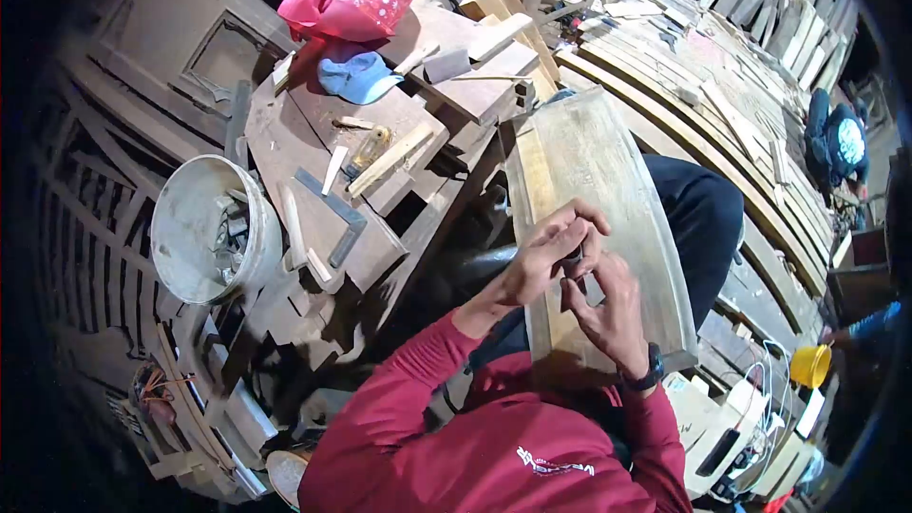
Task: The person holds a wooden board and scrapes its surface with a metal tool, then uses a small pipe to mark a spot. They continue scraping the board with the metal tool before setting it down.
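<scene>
Over a wooden board (608, 161) that rests across my lap, both hands meet with their fingertips close together. My left hand (548, 252) is closed, thumb and fingers pinched. My right hand (613, 309), with a dark watch at the wrist, has its fingers curled in a pinch just below and to the right of the left. Something small and dark seems to sit between the fingertips, but it is too small to name.
To the left, a workbench (375, 252) carries a metal square (344, 237), a chisel-like tool with a yellowish handle (370, 149), a blue cap (356, 79) and a pink bag (347, 0). A white bucket (180, 228) holds scraps. Planks (703, 123) and another person (841, 142) are at right.
</scene>
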A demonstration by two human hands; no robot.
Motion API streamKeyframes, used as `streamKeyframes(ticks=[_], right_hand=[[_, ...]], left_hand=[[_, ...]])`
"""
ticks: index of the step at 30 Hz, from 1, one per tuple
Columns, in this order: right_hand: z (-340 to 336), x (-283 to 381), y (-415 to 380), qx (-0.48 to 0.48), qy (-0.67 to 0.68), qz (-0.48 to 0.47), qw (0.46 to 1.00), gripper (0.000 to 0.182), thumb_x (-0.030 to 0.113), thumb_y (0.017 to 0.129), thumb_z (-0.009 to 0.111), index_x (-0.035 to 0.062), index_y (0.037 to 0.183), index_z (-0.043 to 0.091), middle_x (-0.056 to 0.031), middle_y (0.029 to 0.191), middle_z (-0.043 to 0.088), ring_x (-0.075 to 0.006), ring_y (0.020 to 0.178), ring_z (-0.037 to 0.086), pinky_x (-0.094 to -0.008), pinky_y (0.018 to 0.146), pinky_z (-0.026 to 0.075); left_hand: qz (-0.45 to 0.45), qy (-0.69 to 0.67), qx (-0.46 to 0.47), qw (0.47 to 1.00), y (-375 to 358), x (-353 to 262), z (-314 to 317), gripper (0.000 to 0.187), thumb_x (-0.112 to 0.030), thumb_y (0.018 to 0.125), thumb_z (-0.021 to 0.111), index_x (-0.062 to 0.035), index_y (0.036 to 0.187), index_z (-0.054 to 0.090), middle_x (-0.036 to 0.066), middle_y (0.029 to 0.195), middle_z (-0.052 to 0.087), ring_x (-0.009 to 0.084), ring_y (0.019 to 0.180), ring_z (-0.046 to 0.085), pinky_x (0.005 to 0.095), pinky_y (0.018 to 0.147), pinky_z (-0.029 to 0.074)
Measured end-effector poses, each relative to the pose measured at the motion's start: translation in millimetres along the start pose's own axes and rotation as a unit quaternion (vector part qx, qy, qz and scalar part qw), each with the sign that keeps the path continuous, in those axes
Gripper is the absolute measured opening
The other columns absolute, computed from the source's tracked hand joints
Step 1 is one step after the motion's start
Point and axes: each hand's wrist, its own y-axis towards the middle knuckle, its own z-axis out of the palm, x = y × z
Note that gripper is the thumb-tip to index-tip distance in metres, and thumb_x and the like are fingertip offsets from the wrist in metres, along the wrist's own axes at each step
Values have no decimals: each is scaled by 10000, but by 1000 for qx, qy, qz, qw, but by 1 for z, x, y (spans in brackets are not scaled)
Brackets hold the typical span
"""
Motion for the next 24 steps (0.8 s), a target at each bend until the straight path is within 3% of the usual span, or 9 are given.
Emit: streamKeyframes(ticks=[3,5,6,10,15,18,20,21,24], right_hand=[[6,-7,-5,25,53,29,998,203,125,830,725,5,986,676,-186,885,673,-375,877,644,-428,835,504],[0,-8,-7,52,46,54,996,222,142,842,721,-24,985,687,-212,885,693,-393,849,661,-424,784,522],[-2,-12,-9,43,62,60,995,225,142,844,721,-27,988,684,-215,887,691,-396,844,664,-422,774,524],[-16,-20,-13,17,111,62,992,209,124,855,709,-34,985,663,-219,874,686,-396,821,681,-411,719,522],[-23,-34,-19,-17,99,51,994,152,71,847,695,-31,957,666,-200,859,693,-335,779,705,-376,707,534],[-26,-32,-20,-26,119,71,990,153,59,830,700,-32,948,662,-193,848,692,-334,774,705,-372,709,539],[-30,-35,-19,-2,127,52,991,166,68,821,705,-29,949,662,-191,837,685,-351,774,693,-385,719,538],[-32,-35,-19,7,124,38,992,171,71,820,706,-28,952,661,-192,844,685,-353,778,690,-387,723,538],[-31,-35,-25,20,103,32,994,207,102,813,712,-14,976,659,-181,893,682,-343,820,675,-391,741,537]], left_hand=[[1,290,-85,953,-11,-34,-38,306,-231,1054,502,10,1224,582,97,1048,669,146,909,621,267,864,462],[131,591,-206,769,-14,-69,-86,189,-148,992,594,3,1078,666,68,1032,682,159,911,650,301,837,511],[109,567,-316,753,-23,-78,-129,161,-104,961,610,19,1034,686,102,1025,692,189,918,668,324,843,524],[46,729,-510,454,-80,-129,-306,286,-152,878,672,4,1117,690,222,1106,680,383,1082,640,441,968,487],[-110,826,-393,388,-134,-139,-387,308,-136,846,664,-10,1123,708,270,1097,684,427,1094,618,456,972,476],[-85,738,-438,506,-134,-146,-386,302,-103,826,652,2,1103,711,264,998,709,428,987,664,470,889,503],[28,756,-441,484,-111,-159,-320,252,-58,816,668,18,1054,703,233,955,715,382,898,692,442,829,515],[91,694,-426,572,-113,-159,-346,200,-3,828,686,20,1027,683,161,965,716,280,850,683,373,799,518],[193,438,-368,798,-59,-148,-169,182,-17,934,684,18,1102,626,78,1058,669,143,957,632,274,879,496]])
